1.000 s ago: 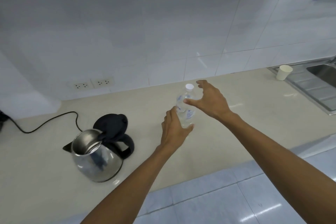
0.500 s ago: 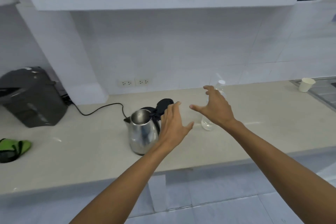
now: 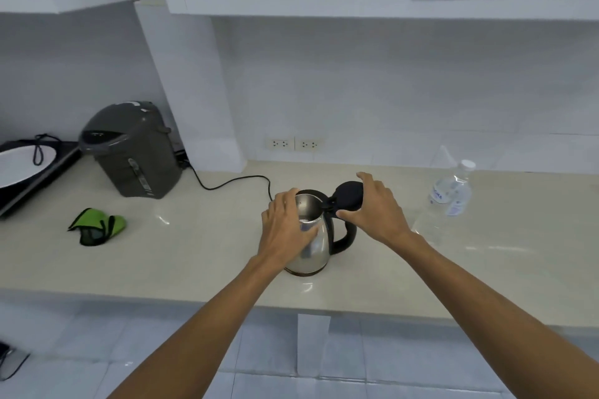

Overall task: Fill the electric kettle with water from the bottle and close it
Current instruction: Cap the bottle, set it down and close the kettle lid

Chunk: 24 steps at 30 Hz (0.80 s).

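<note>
Let go of the clear plastic water bottle (image 3: 450, 197); now gripping the shiny steel kettle (image 3: 316, 249) with the left hand (image 3: 287, 227), pinching its open black lid (image 3: 350, 193) with the right hand (image 3: 377, 214). Probably closing next.

Bare left hand (image 3: 287, 227), bare right hand (image 3: 377, 212); long forearms (image 3: 201, 327) unclothed to the frame edge

kettle (image 3: 311, 236) stands on the table (image 3: 194, 262) near its front edge, lid (image 3: 349, 195) tipped back at its 2 o'clock. left grip (image 3: 285, 227) wraps the kettle's 9 o'clock side; right grip (image 3: 376, 210) holds the lid. bottle (image 3: 449, 197) at the kettle's 3 o'clock, apart. water boiler (image 3: 133, 152) at 10 o'clock against the wall; cloth (image 3: 97, 226) at 9 o'clock; sockets (image 3: 294, 143) on the wall at 12 o'clock.
</note>
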Each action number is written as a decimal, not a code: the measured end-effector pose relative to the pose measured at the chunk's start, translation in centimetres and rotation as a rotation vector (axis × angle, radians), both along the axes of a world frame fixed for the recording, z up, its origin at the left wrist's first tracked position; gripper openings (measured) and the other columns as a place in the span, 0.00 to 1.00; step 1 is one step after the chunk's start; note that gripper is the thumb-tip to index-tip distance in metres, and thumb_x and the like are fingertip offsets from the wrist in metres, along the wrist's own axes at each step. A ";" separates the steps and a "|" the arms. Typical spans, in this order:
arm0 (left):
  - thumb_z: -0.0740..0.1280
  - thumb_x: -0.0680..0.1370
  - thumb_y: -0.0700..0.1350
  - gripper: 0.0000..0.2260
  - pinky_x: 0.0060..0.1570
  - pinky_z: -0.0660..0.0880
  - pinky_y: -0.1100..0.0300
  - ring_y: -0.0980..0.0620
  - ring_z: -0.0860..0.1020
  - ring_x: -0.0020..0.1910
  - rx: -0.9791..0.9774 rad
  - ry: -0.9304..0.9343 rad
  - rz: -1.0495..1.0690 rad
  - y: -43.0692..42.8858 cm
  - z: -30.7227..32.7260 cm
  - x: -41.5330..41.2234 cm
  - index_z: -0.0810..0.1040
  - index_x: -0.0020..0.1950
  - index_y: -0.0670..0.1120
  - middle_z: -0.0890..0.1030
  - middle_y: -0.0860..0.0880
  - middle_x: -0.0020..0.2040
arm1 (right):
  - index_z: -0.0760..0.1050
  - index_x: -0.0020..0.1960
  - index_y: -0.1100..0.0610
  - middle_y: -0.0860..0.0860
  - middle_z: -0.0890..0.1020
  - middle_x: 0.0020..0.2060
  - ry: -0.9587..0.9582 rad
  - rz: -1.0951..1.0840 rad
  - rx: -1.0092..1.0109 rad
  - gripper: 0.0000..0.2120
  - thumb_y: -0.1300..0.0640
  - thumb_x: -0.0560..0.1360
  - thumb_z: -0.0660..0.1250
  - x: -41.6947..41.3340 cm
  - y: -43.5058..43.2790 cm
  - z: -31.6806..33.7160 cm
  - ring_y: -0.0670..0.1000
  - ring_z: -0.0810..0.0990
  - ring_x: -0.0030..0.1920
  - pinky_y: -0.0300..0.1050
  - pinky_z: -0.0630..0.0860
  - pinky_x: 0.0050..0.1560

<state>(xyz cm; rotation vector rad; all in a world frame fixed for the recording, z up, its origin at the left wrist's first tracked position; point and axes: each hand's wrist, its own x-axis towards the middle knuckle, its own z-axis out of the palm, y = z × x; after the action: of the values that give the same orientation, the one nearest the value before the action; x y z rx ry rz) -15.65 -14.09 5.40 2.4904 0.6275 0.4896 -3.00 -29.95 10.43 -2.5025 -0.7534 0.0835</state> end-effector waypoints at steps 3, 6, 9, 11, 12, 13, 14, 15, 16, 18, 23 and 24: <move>0.79 0.73 0.56 0.43 0.72 0.63 0.49 0.42 0.68 0.74 -0.002 0.094 0.031 1.5 -1.6 1.0 0.61 0.81 0.45 0.67 0.44 0.76 | 0.59 0.79 0.54 0.58 0.75 0.67 -0.038 0.034 -0.066 0.44 0.50 0.71 0.78 1.8 0.9 -0.8 0.63 0.69 0.67 0.55 0.76 0.55; 0.80 0.71 0.59 0.47 0.73 0.62 0.48 0.42 0.67 0.75 -0.014 0.169 0.064 2.8 -3.2 2.3 0.61 0.82 0.45 0.67 0.44 0.76 | 0.61 0.78 0.56 0.60 0.79 0.62 -0.045 0.088 -0.111 0.43 0.53 0.71 0.79 3.8 1.5 -0.8 0.63 0.70 0.64 0.53 0.75 0.56; 0.80 0.68 0.64 0.50 0.75 0.61 0.47 0.44 0.66 0.76 -0.066 0.212 0.073 4.0 -4.3 3.4 0.61 0.81 0.47 0.66 0.46 0.77 | 0.63 0.78 0.56 0.59 0.78 0.64 -0.094 0.182 -0.142 0.42 0.50 0.70 0.80 5.2 1.9 -0.3 0.62 0.70 0.65 0.50 0.73 0.60; 0.81 0.65 0.66 0.51 0.76 0.62 0.47 0.45 0.67 0.76 -0.134 0.215 0.054 4.8 -4.6 3.8 0.62 0.81 0.49 0.67 0.48 0.77 | 0.64 0.78 0.54 0.58 0.76 0.67 -0.128 0.261 -0.136 0.42 0.49 0.71 0.80 5.9 1.9 0.0 0.59 0.69 0.67 0.48 0.72 0.62; 0.81 0.65 0.66 0.51 0.76 0.62 0.47 0.46 0.68 0.75 -0.166 0.214 0.042 5.2 -4.8 3.8 0.63 0.80 0.50 0.68 0.50 0.76 | 0.64 0.78 0.53 0.56 0.75 0.68 -0.139 0.305 -0.125 0.42 0.48 0.71 0.80 6.2 2.0 0.1 0.58 0.68 0.68 0.47 0.72 0.62; 0.81 0.64 0.67 0.50 0.76 0.63 0.48 0.48 0.69 0.74 -0.198 0.214 0.032 5.5 -5.0 3.7 0.65 0.79 0.51 0.69 0.51 0.75 | 0.65 0.78 0.53 0.55 0.74 0.69 -0.150 0.354 -0.114 0.41 0.47 0.71 0.80 6.4 2.1 0.3 0.57 0.68 0.68 0.46 0.73 0.63; 0.82 0.64 0.67 0.49 0.75 0.65 0.48 0.49 0.71 0.72 -0.226 0.209 0.023 5.7 -5.2 3.7 0.66 0.78 0.52 0.70 0.53 0.73 | 0.65 0.78 0.53 0.54 0.73 0.70 -0.164 0.407 -0.106 0.41 0.47 0.71 0.80 6.6 2.3 0.4 0.56 0.68 0.69 0.46 0.74 0.64; 0.82 0.62 0.67 0.48 0.74 0.67 0.48 0.51 0.72 0.70 -0.252 0.195 0.016 5.9 -5.4 3.6 0.67 0.76 0.53 0.71 0.55 0.71 | 0.66 0.78 0.53 0.54 0.72 0.70 -0.184 0.459 -0.100 0.41 0.46 0.71 0.80 6.8 2.6 0.5 0.55 0.68 0.69 0.47 0.75 0.64; 0.82 0.61 0.68 0.47 0.72 0.70 0.48 0.53 0.73 0.68 -0.281 0.178 0.013 6.1 -5.5 3.6 0.68 0.75 0.55 0.72 0.57 0.69 | 0.66 0.77 0.53 0.53 0.72 0.70 -0.211 0.507 -0.097 0.41 0.45 0.71 0.80 6.9 3.0 0.6 0.55 0.68 0.69 0.48 0.76 0.64; 0.84 0.59 0.67 0.46 0.68 0.75 0.52 0.58 0.75 0.64 -0.340 0.137 0.009 6.2 -5.7 3.7 0.70 0.72 0.56 0.72 0.60 0.66 | 0.67 0.77 0.53 0.52 0.71 0.70 -0.257 0.587 -0.092 0.41 0.43 0.70 0.79 7.1 4.0 0.6 0.53 0.69 0.68 0.49 0.78 0.60; 0.86 0.61 0.60 0.40 0.56 0.72 0.70 0.70 0.74 0.60 -0.378 0.089 -0.007 6.4 -5.5 3.6 0.70 0.67 0.59 0.73 0.65 0.62 | 0.68 0.75 0.52 0.46 0.71 0.69 -0.227 0.742 -0.051 0.38 0.41 0.71 0.77 7.1 7.2 -0.4 0.49 0.73 0.65 0.44 0.78 0.56; 0.86 0.61 0.59 0.40 0.55 0.72 0.70 0.69 0.74 0.60 -0.380 0.087 -0.011 6.4 -5.5 3.6 0.70 0.67 0.60 0.72 0.65 0.63 | 0.68 0.75 0.52 0.45 0.71 0.69 -0.207 0.766 -0.044 0.37 0.41 0.71 0.77 6.9 7.8 -0.7 0.49 0.74 0.64 0.43 0.78 0.55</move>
<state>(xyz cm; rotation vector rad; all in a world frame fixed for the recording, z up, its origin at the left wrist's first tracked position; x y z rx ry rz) -12.07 -7.66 -0.10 2.1607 0.6710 0.2313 3.95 -22.20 9.70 -2.1384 -1.7702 0.1085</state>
